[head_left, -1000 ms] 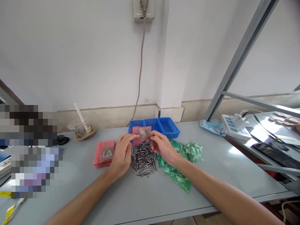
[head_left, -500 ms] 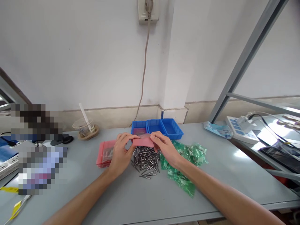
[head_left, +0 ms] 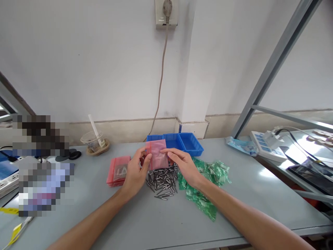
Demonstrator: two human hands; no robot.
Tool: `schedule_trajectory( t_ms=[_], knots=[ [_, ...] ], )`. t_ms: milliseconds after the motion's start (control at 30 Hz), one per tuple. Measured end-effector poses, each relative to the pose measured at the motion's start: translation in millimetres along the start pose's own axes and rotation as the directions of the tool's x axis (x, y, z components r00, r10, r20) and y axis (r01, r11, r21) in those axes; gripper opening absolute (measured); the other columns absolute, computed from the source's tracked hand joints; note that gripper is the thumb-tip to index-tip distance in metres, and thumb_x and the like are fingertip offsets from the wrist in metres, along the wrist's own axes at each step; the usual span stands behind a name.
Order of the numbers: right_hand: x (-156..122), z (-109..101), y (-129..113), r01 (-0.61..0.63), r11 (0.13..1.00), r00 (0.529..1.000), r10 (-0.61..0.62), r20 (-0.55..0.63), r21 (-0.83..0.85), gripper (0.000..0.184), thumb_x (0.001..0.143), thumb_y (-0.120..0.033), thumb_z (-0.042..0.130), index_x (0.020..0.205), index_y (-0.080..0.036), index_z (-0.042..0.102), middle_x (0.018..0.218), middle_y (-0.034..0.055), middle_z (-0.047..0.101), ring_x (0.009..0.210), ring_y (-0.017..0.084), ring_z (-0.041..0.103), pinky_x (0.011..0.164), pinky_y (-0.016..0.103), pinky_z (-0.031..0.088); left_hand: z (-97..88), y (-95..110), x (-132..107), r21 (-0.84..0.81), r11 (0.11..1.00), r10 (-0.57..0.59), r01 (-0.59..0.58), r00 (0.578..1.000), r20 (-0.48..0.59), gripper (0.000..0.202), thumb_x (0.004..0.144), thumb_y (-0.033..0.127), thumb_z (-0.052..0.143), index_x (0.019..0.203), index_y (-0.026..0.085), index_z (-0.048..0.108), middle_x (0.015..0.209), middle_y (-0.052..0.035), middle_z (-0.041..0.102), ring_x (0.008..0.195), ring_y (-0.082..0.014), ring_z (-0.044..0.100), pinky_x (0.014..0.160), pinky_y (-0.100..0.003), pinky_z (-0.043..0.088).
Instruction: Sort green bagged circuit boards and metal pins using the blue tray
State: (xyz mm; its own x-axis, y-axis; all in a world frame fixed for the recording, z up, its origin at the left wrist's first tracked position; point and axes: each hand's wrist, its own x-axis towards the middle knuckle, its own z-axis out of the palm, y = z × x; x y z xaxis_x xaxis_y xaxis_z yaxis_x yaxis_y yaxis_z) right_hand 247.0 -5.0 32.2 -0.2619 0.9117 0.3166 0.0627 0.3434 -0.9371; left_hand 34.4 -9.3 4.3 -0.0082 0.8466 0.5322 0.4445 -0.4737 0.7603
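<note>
A small pink plastic bag (head_left: 158, 154) is held up between both hands above a heap of small metal pins (head_left: 161, 180) on the grey table (head_left: 161, 222). My left hand (head_left: 136, 172) pinches the bag's left edge with thumb and fingers. My right hand (head_left: 182, 165) holds its right side, fingers curled onto it. A stack of pink bags (head_left: 118, 170) lies just left of my left hand. A spread of green packets (head_left: 205, 180) lies under and right of my right wrist.
Blue bins (head_left: 182, 142) stand behind the bag by the wall. A plastic cup with a straw (head_left: 93, 140) sits back left. A power strip (head_left: 265, 144) and cables lie on the right bench under a grey metal frame (head_left: 273, 66). A cord hangs from a wall socket (head_left: 166, 14).
The pink bag was turned from lying flat and edge-on to upright, its face toward me. Both hands shifted slightly along its sides; the view drifted a little.
</note>
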Motion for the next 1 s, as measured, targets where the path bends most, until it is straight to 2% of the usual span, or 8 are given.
schedule_trajectory(
  t_ms=[67, 133, 300, 500, 633, 733, 833, 1000],
  knots=[
    [1, 0, 4, -0.013, 0.999, 1.0, 0.014, -0.021, 0.034, 0.026, 0.1, -0.033, 0.057, 0.116, -0.029, 0.077, 0.116, 0.0029, 0.072, 0.1, 0.022, 0.061, 0.086, 0.034, 0.048, -0.4, 2, 0, -0.08, 0.997, 0.013, -0.014, 1.0, -0.016, 0.043, 0.109, 0.037, 0.046, 0.15, 0.024, 0.042, 0.103, -0.0045, 0.069, 0.09, -0.0194, 0.062, 0.083, -0.033, 0.049],
    [3, 0, 8, -0.022, 0.998, 0.999, 0.024, -0.028, 0.059, 0.028, 0.095, -0.026, 0.059, 0.118, -0.028, 0.075, 0.11, 0.0033, 0.072, 0.096, 0.021, 0.062, 0.085, 0.034, 0.05, -1.6, 3, 1, -0.082, 0.995, 0.062, -0.062, 0.998, -0.013, 0.044, 0.111, 0.032, 0.04, 0.154, 0.026, 0.039, 0.112, -0.0065, 0.068, 0.099, -0.0204, 0.063, 0.091, -0.036, 0.049],
    [4, -1, 12, -0.004, 0.998, 1.0, 0.006, -0.03, 0.06, 0.026, 0.091, -0.029, 0.067, 0.116, -0.026, 0.075, 0.109, 0.0043, 0.071, 0.098, 0.022, 0.063, 0.085, 0.035, 0.051, -4.3, -3, 5, 0.046, 0.985, 0.166, -0.168, 0.985, 0.044, 0.032, 0.104, 0.022, 0.048, 0.131, 0.027, 0.065, 0.118, -0.0071, 0.065, 0.092, -0.0195, 0.06, 0.077, -0.032, 0.049],
    [5, -1, 12, -0.062, 0.998, 0.994, 0.063, -0.089, 0.016, 0.027, 0.093, -0.051, 0.07, 0.096, -0.024, 0.073, 0.092, 0.0009, 0.062, 0.071, 0.016, 0.052, 0.067, 0.031, 0.044, -1.0, -6, 5, 0.036, 0.991, 0.128, -0.126, 0.991, -0.036, 0.016, 0.102, 0.035, 0.061, 0.103, 0.023, 0.072, 0.1, -0.0037, 0.062, 0.076, -0.0159, 0.054, 0.067, -0.029, 0.045],
    [5, 1, 14, -0.135, 0.98, 0.985, 0.149, -0.088, 0.148, 0.032, 0.091, -0.055, 0.07, 0.094, -0.023, 0.067, 0.08, -0.0017, 0.056, 0.065, 0.015, 0.05, 0.062, 0.029, 0.043, -0.1, -1, 2, 0.04, 0.994, 0.097, -0.097, 0.995, -0.01, 0.022, 0.102, 0.04, 0.061, 0.098, 0.022, 0.074, 0.114, -0.0069, 0.065, 0.08, -0.0168, 0.058, 0.065, -0.029, 0.048],
    [4, 2, 16, -0.192, 0.951, 0.971, 0.22, -0.093, 0.242, 0.034, 0.09, -0.055, 0.072, 0.103, -0.025, 0.062, 0.073, -0.0036, 0.055, 0.062, 0.015, 0.049, 0.057, 0.027, 0.039, -1.9, 4, 1, 0.053, 0.984, 0.168, -0.169, 0.986, 0.018, 0.02, 0.101, 0.037, 0.062, 0.098, 0.024, 0.076, 0.143, -0.0077, 0.058, 0.107, -0.0233, 0.062, 0.081, -0.035, 0.055],
    [4, 2, 17, -0.196, 0.937, 0.964, 0.238, -0.118, 0.288, 0.038, 0.088, -0.053, 0.075, 0.112, -0.028, 0.06, 0.071, -0.0049, 0.055, 0.059, 0.015, 0.048, 0.053, 0.026, 0.037, -3.7, 7, 0, 0.085, 0.962, 0.256, -0.26, 0.965, 0.052, 0.021, 0.103, 0.032, 0.059, 0.097, 0.025, 0.077, 0.159, -0.0035, 0.048, 0.133, -0.0289, 0.052, 0.107, -0.047, 0.048],
    [5, 3, 13, -0.204, 0.922, 0.964, 0.248, -0.098, 0.329, 0.03, 0.092, -0.053, 0.069, 0.093, -0.023, 0.063, 0.075, -0.0018, 0.059, 0.057, 0.012, 0.046, 0.051, 0.025, 0.036, -2.2, 2, -2, 0.084, 0.951, 0.29, -0.296, 0.954, 0.079, 0.025, 0.106, 0.023, 0.052, 0.118, 0.027, 0.073, 0.129, -0.0037, 0.072, 0.132, -0.0261, 0.053, 0.116, -0.048, 0.041]
  ],
)
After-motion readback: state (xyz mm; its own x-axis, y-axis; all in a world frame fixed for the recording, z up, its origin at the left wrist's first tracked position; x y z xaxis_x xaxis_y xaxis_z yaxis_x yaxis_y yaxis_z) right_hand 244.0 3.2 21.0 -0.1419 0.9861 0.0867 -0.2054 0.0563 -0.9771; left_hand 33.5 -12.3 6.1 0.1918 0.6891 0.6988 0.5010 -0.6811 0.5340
